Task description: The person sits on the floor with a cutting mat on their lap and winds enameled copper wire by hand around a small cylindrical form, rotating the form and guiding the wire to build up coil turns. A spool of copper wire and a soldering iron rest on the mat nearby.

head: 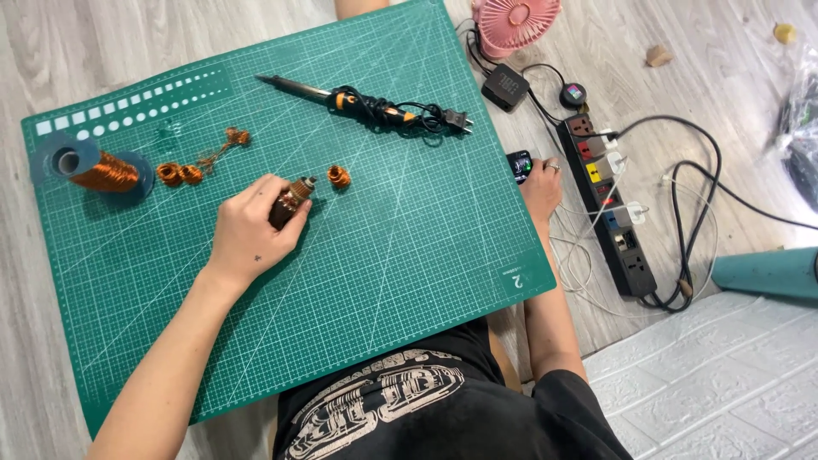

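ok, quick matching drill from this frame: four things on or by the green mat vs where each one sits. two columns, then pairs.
Things
1. wire spool
2. soldering iron
3. pink fan
4. power strip

Places
A. floor off the mat's right edge, several plugs in it
B. mat's left side
C. top of the mat, cord wrapped round its handle
D. floor past the mat's top right corner

Pairs: 1-B, 2-C, 3-D, 4-A

Wire spool (pixel 106 170) left on mat (pixel 409 238); power strip (pixel 609 204) right.
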